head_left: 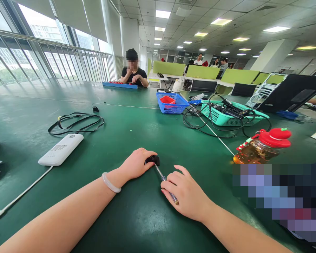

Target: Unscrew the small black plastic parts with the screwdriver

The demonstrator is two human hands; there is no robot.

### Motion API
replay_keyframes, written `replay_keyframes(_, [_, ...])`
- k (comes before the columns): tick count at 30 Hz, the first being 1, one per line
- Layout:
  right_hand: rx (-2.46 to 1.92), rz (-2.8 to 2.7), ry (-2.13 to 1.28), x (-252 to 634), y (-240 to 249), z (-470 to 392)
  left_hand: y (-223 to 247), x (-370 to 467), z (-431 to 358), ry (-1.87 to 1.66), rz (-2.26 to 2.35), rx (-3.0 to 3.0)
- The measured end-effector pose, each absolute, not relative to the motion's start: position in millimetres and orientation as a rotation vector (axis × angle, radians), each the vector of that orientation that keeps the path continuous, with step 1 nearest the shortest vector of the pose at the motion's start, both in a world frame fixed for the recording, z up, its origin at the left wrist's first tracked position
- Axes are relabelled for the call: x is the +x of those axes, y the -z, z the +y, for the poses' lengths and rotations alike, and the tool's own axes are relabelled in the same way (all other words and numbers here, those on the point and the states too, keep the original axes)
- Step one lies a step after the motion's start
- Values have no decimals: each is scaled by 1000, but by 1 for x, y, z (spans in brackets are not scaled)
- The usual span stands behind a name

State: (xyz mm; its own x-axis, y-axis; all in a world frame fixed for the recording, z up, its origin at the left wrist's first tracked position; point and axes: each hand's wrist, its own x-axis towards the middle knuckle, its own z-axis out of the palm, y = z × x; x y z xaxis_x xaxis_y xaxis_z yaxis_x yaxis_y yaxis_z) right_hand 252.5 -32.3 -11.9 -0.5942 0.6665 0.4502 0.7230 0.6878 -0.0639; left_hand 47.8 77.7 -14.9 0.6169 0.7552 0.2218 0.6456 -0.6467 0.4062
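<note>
My left hand [138, 162], with a pale bangle [111, 182] on its wrist, grips a small black block-shaped part [155, 160] against the green table [116, 221]. Thumb and fingers close around the part's left side and cover some of it. In my right hand [185, 191] is a slim screwdriver [164, 180] with a see-through handle, pinched between thumb and fingers. Its metal shaft slants up and left, and the tip meets or nearly meets the near side of the black part. Whether it sits in a screw is too small to tell.
A white power bank [61, 149] with a black cable [76, 123] lies left. Farther back stand a blue basket [171, 105] and a teal basket [221, 119] of cables. A red-lidded bottle [263, 147] is at right. Another person [133, 72] sits across the table.
</note>
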Motion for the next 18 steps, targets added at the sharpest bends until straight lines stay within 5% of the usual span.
replay_keyframes(18, [-1118,-2435,186,251,13,-32,15,49,79,-566,1126,2575])
